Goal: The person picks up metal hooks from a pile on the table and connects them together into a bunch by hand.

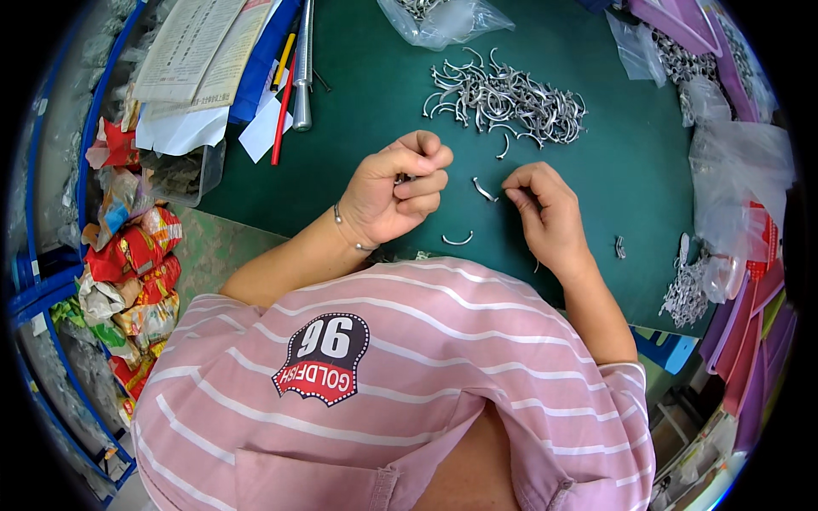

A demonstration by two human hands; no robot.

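Note:
My left hand [399,192] is curled into a fist over the green table [366,102], with small silver metal pieces pinched between thumb and fingers. My right hand [545,209] has its fingertips closed on a curved silver clip [486,190] lying just left of it. Another curved clip [457,241] lies on the table between my hands, near my chest. A heap of the same curved silver clips [507,102] sits beyond both hands.
Clear plastic bags of metal parts [439,19] lie at the top and along the right [737,170]. Papers [200,51], a red pen [281,115] and a metal rod [302,68] sit top left. Snack wrappers [132,255] pile up at the left edge.

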